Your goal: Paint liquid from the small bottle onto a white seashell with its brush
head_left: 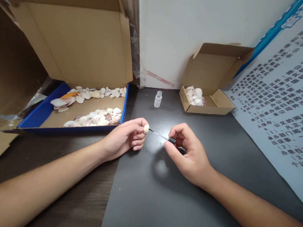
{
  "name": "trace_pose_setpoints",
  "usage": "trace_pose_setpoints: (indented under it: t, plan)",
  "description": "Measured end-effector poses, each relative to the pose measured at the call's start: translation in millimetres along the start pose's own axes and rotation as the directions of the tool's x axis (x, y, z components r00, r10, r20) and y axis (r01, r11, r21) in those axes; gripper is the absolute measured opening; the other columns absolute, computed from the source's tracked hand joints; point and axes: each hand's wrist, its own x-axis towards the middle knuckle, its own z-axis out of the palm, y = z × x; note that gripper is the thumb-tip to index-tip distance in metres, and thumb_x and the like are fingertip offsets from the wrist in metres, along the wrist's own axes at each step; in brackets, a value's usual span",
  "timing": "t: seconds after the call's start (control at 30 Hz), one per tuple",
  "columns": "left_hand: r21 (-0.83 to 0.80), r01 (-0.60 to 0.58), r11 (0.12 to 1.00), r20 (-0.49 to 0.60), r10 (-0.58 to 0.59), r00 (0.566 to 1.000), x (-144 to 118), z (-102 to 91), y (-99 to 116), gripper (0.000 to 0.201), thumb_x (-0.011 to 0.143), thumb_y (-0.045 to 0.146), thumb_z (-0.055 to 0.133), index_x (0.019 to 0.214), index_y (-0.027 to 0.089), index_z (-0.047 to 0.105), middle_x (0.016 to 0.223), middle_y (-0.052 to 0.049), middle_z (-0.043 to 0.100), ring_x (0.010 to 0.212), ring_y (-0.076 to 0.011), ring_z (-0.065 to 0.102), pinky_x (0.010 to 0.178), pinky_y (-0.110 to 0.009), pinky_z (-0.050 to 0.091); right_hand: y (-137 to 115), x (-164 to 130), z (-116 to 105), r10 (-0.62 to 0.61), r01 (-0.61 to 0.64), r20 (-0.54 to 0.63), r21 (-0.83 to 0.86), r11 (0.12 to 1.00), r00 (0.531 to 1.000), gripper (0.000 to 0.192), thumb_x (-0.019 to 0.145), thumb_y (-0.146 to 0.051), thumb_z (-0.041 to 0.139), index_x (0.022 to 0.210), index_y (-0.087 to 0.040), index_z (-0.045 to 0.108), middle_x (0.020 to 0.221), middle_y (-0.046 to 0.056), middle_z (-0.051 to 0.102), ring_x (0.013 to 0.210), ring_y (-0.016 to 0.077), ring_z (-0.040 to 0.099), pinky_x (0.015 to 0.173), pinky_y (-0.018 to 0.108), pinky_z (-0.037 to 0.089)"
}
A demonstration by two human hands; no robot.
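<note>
Between the two hands, just above the dark counter (pixel 163 194), a thin brush (pixel 158 134) bridged the gap: the right hand (pixel 187 155) pinched its black cap end between thumb and fingers (pixel 170 151), while its tip touched a small shell (pixel 146 128) gripped at the fingertips of the left hand (pixel 126 139), whose other fingers were curled under. The step in hand looked like coating the shell with liquid from the brush; the next stroke would seem to call for a light, steady touch and a slight turn of the shell by the left fingers so the tip could reach bare surface. That shell was pale cream, rounded and faintly ribbed, much smaller than the fingertips around it. Beyond the fingers stood a small open clear bottle (pixel 157 99); past the left hand lay a blue-edged tray (pixel 41 112) of loose shells, and farther off past the right hand a small cardboard box (pixel 212 104) held a few more.
</note>
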Motion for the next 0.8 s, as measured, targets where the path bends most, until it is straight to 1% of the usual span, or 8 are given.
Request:
trace_pose_setpoints:
  t: [0.13, 0.27, 0.37, 0.43, 0.57, 0.8]
  plan:
    - [0.009, -0.008, 1.0, -0.001, 0.008, 1.0, -0.2, -0.4, -0.6, 0.008, 0.084, 0.015, 0.054, 0.077, 0.018, 0.052, 0.054, 0.007, 0.034, 0.045, -0.0072, 0.03, 0.045, -0.017, 0.032, -0.1, 0.2, 0.1, -0.003, 0.003, 0.012, -0.002, 1.0, 1.0, 0.015, 0.085, -0.02, 0.059, 0.089, -0.024, 0.046, 0.064, -0.008, 0.046, 0.051, 0.01, 0.046, 0.047, 0.023, 0.039]
    - [0.021, -0.018, 1.0, 0.019, 0.017, 1.0, -0.4, -0.5, -0.9, 0.009, 0.085, 0.015, 0.055, 0.076, 0.018, 0.053, 0.053, 0.007, 0.034, 0.046, -0.007, 0.029, 0.045, -0.017, 0.032, 0.8, 0.8, -0.3, 0.009, -0.009, -0.034, -0.001, 1.0, 0.999, 0.015, 0.086, -0.019, 0.058, 0.089, -0.024, 0.044, 0.064, -0.008, 0.044, 0.051, 0.0096, 0.044, 0.047, 0.022, 0.038]
    - [0.018, -0.02, 1.0, 0.018, 0.02, 1.0, -0.2, -0.4, -1.2, 0.009, 0.085, 0.016, 0.055, 0.077, 0.018, 0.053, 0.054, 0.007, 0.034, 0.046, -0.0069, 0.029, 0.046, -0.017, 0.032, 1.4, 0.5, -1.1, -0.025, 0.025, 0.002, 0.025, 0.999, 1.0, 0.014, 0.086, -0.019, 0.057, 0.09, -0.024, 0.045, 0.067, -0.007, 0.046, 0.052, 0.0097, 0.046, 0.048, 0.022, 0.039]
    - [0.018, -0.022, 1.0, 0.014, 0.022, 1.0, -0.1, -0.7, -1.3, 0.008, 0.086, 0.016, 0.054, 0.078, 0.018, 0.054, 0.054, 0.007, 0.034, 0.046, -0.0071, 0.029, 0.046, -0.017, 0.033, 1.3, 0.3, -1.4, -0.02, 0.019, 0.022, 0.013, 1.0, 1.0, 0.014, 0.085, -0.018, 0.057, 0.089, -0.024, 0.045, 0.065, -0.008, 0.045, 0.051, 0.0097, 0.045, 0.048, 0.022, 0.038]
    - [0.02, -0.025, 0.999, 0.026, 0.024, 0.999, -0.3, -1.8, -1.3, 0.007, 0.086, 0.015, 0.052, 0.079, 0.018, 0.054, 0.055, 0.006, 0.035, 0.047, -0.0073, 0.03, 0.047, -0.018, 0.033, 0.3, 0.5, -1.7, 0.005, -0.005, -0.008, -0.003, 1.0, 1.0, 0.014, 0.084, -0.017, 0.056, 0.086, -0.024, 0.044, 0.065, -0.008, 0.043, 0.051, 0.0092, 0.044, 0.047, 0.022, 0.037]
    - [0.025, -0.013, 1.0, 0.023, 0.012, 1.0, 0.3, -1.1, -0.6, 0.008, 0.086, 0.014, 0.051, 0.079, 0.018, 0.053, 0.054, 0.007, 0.035, 0.047, -0.0075, 0.03, 0.046, -0.018, 0.034, 1.7, -0.3, -0.8, -0.03, 0.029, 0.036, 0.029, 0.999, 0.999, 0.014, 0.086, -0.019, 0.057, 0.09, -0.024, 0.045, 0.066, -0.008, 0.044, 0.052, 0.0094, 0.044, 0.049, 0.022, 0.038]
